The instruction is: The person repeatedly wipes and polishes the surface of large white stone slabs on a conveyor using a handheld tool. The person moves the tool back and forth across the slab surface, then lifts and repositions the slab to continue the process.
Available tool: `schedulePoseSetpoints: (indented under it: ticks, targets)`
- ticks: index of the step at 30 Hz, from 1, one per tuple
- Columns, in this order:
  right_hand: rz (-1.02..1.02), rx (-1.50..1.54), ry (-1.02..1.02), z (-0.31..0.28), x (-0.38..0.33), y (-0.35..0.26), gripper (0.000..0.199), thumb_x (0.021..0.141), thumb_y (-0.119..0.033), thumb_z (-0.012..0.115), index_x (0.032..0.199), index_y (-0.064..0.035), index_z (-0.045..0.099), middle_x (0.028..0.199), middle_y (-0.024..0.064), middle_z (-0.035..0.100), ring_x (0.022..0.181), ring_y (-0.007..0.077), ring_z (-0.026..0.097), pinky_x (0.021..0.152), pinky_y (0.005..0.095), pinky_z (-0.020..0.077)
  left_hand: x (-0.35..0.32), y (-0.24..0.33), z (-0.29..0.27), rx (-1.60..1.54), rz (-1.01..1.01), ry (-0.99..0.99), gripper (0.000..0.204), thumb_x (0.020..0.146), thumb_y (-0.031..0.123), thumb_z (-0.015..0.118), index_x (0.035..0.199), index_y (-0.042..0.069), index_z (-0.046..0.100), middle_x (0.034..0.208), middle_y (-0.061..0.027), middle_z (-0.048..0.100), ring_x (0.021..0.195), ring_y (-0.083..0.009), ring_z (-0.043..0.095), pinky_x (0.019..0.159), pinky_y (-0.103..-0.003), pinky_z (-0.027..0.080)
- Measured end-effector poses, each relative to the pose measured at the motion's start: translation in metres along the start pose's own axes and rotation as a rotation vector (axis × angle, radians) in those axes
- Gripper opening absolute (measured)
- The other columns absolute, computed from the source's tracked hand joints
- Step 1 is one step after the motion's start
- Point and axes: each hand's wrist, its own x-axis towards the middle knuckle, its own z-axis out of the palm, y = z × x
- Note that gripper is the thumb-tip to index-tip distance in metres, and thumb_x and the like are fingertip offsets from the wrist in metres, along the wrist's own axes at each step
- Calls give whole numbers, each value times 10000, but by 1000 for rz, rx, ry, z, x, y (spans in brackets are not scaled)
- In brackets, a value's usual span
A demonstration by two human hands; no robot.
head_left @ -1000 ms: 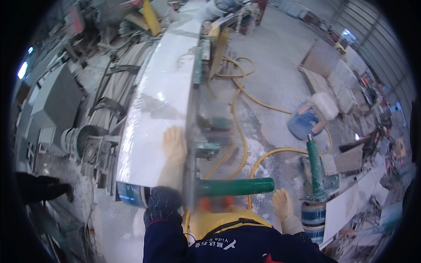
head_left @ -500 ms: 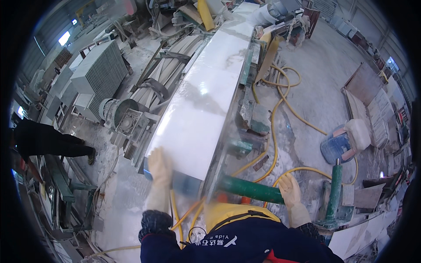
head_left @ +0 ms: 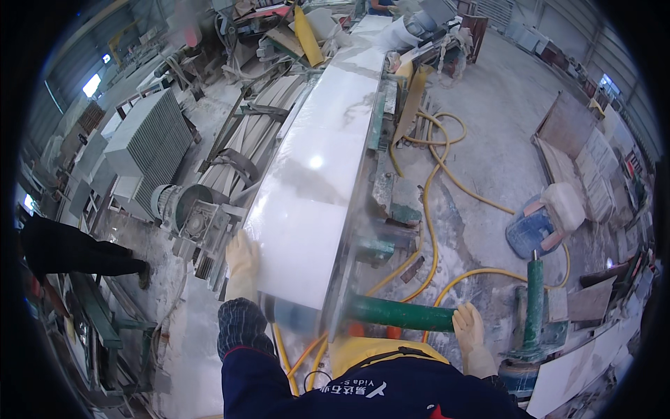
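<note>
A long white stone slab (head_left: 300, 230) with grey veining, wet and shiny, runs away from me on a narrow machine bed. My left hand (head_left: 242, 264), in a cream glove, lies along the slab's near left edge, fingers stretched out against it. To the right, a thick green pipe (head_left: 401, 313) sticks out sideways from the machine. My right hand (head_left: 470, 334), gloved too, is at the pipe's outer end, its fingers slightly bent and seeming to touch it; it does not wrap round the pipe. A yellow apron (head_left: 384, 349) covers my front.
Yellow hoses (head_left: 434, 230) loop over the floor at right, near a blue barrel (head_left: 528, 234) and an upright green post (head_left: 534, 304). A motor (head_left: 197, 218) sits left of the bed. Stacked slabs (head_left: 150, 140) stand beyond it. A person in dark clothes (head_left: 77, 248) is at far left.
My left hand has shifted slightly left and down along the slab's edge. My right hand has turned and lowered at the pipe's end. The view has tilted a little.
</note>
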Motion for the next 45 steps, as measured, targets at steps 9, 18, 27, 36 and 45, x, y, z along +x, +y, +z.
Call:
schedulePoseSetpoints:
  ticks: [9,18,27,36,45]
  targets:
    - [77,-32,-93,31,18,11,338,990,-256,590,1262,-58,565,1115,155,659,932,275,659,903,388,540,-75,-38,-46,35,101,9,456,874,198,561,1270,-24,519,1176,-214,625,1090,-375,569,989,-486,400]
    - [151,-25,-158,56,47,28,328,941,-232,646,1215,-66,578,1124,166,646,990,313,649,917,417,535,-85,16,-51,4,-201,158,158,850,124,531,942,10,591,972,-237,635,945,-428,591,835,-522,451]
    - [160,-86,-116,37,71,39,363,951,-232,637,1238,-28,551,1187,176,639,1055,324,644,963,415,521,-73,142,-5,-90,24,97,460,888,219,574,1314,49,538,1325,-180,556,1272,-369,474,1133,-522,289]
    - [181,-172,-146,30,80,41,482,958,-247,632,1357,-22,484,1340,227,567,1229,366,563,1044,457,468,-77,142,-15,-169,-21,61,467,910,198,560,1351,47,523,1401,-192,523,1337,-385,435,1154,-531,262]
    - [238,-236,-157,33,84,39,492,951,-236,638,1365,-20,484,1355,227,553,1236,386,553,1079,465,436,-81,137,-12,-135,-28,109,442,903,224,599,1319,76,572,1367,-152,568,1309,-366,478,1141,-507,304]
